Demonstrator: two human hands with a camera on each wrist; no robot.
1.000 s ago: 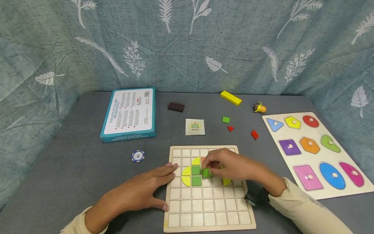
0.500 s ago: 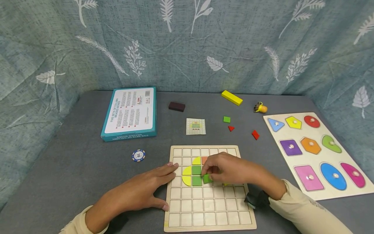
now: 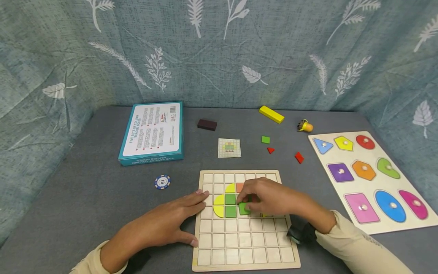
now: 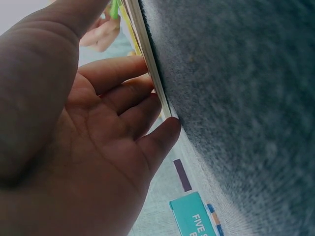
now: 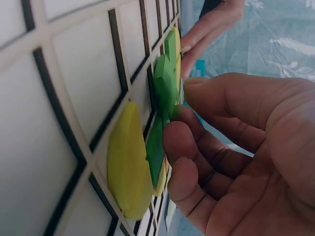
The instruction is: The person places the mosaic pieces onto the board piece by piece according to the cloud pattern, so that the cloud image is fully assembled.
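Observation:
A wooden grid board [image 3: 244,241] lies in front of me. My left hand [image 3: 164,220] rests along its left edge with fingers extended and thumb apart; in the left wrist view the fingertips meet the board's rim. Bent over the board's middle, my right hand [image 3: 270,196] pinches a green square tile [image 3: 244,208]. The right wrist view shows this tile [image 5: 165,78] tilted, not flat in its cell. Left of it sit two green squares [image 3: 230,211] and yellow quarter-circle tiles [image 3: 218,211]. An orange tile [image 3: 240,187] lies behind. My right hand hides several cells.
Beyond the board lie a pattern card [image 3: 229,148], a loose green square [image 3: 265,139], a red triangle [image 3: 270,150], a red rhombus [image 3: 299,157], a dark block [image 3: 207,125] and a yellow block [image 3: 272,114]. A teal box [image 3: 152,133] and poker chip [image 3: 162,182] stand left, a knobbed shape puzzle [image 3: 374,182] right.
My right hand has brought the green tile a little toward me, into the row beside the nearer green square, then slightly rightward. The left hand stays in place.

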